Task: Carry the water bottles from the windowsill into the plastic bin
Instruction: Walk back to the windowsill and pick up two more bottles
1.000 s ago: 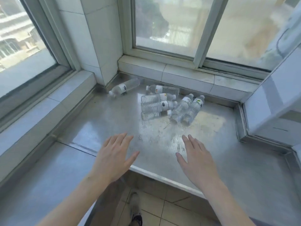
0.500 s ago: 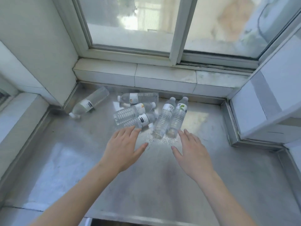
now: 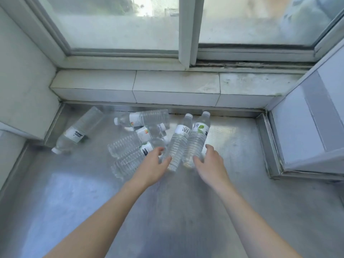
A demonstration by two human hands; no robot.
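1. Both hands are now further forward than half a second ago, at the bases of the two nearest bottles rather than short of them; the view has closed in on the sill.
2. Left hand (image 3: 154,164): fingers loosely spread, thumb out toward the base of the white-label bottle (image 3: 178,144). Touching or just short of it, cannot tell. Nothing gripped.
3. Right hand (image 3: 208,162): fingers spread and slightly curved beside the base of the leaf-label bottle (image 3: 197,141). No closed grip visible.
4. Those two bottles lie side by side, touching, on the steel windowsill (image 3: 186,211); long axes run near to far, caps toward the window.
5. Left of them, a pile of ribbed bottles (image 3: 128,148) lies slantwise, caps up-right.
6. Behind, one bottle (image 3: 145,118) lies crosswise, cap to the left.
7. Far left, a lone bottle (image 3: 76,133) lies diagonal, cap toward the viewer.
8. Progress, judged: every bottle in view remains on the sill; plastic bin not in view. First pickup pending, all carrying remains.
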